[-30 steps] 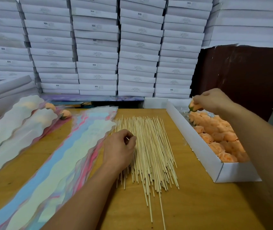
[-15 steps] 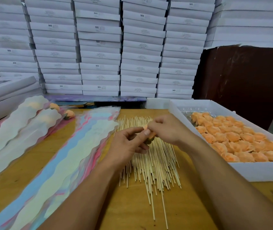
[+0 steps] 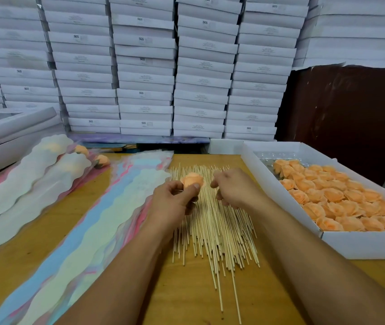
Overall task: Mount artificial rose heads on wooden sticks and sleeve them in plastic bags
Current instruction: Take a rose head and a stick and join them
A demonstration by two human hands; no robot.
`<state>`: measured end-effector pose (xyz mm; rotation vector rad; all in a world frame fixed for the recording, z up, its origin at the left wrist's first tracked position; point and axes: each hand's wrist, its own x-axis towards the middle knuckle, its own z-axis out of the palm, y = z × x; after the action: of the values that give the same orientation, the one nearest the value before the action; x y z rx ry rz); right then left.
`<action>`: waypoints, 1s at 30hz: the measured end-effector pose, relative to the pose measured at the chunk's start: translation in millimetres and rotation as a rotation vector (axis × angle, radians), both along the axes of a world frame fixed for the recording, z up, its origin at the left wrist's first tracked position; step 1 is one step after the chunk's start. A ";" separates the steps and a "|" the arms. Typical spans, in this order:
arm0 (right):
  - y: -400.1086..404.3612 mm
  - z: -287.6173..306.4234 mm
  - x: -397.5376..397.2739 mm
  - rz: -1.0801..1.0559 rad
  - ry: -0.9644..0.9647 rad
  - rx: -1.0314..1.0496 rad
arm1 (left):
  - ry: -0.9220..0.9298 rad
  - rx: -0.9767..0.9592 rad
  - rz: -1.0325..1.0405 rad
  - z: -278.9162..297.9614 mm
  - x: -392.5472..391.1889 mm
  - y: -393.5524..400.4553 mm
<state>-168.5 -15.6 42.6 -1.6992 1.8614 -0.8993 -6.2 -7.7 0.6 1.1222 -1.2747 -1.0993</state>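
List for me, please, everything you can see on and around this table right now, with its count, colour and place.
table: one, wooden, under everything.
sticks: a large pile, pale wood, centre of the table.
tray: one, white, on the right, holding the loose roses.
loose roses: dozens, orange, in rows in the tray.
held rose: one, orange, above the sticks, in the left hand's grip.
empty bags: a stack, pastel with wavy edges, left of the sticks.
sleeved roses: a few, orange in frosted bags, far left.
boxes: many stacks, white, behind the table.
board: one, dark brown, back right.
left hand: pinches the held rose.
right hand: over the sticks, fingers curled, seemingly holding nothing.
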 end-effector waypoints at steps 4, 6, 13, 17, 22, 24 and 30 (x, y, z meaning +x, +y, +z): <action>-14.5 -16.1 5.4 -0.039 0.394 0.063 | 0.012 0.009 0.152 -1.1 0.4 -5.5; -20.6 -17.9 11.8 -0.066 0.447 0.051 | 0.034 0.011 0.181 -0.4 0.9 -6.5; -38.5 -10.8 29.9 -0.101 0.507 0.095 | 0.049 0.012 0.212 -0.1 3.3 -6.7; -41.3 -7.1 30.4 -0.111 0.462 0.143 | 0.036 0.022 0.213 0.4 3.2 -7.1; -37.3 -7.4 24.6 -0.117 0.396 0.116 | 0.044 0.041 0.208 0.8 3.9 -8.1; -33.8 -6.1 20.3 -0.104 0.360 0.104 | 0.038 0.047 0.207 0.8 3.7 -8.8; -12.1 -6.9 8.4 0.032 0.034 0.086 | 0.017 0.049 0.200 1.2 1.6 -9.3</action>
<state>-160.1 -27.7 35.7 -1.6974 1.8621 -0.7703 -4.6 -16.9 1.8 1.2463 -1.1012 -0.9924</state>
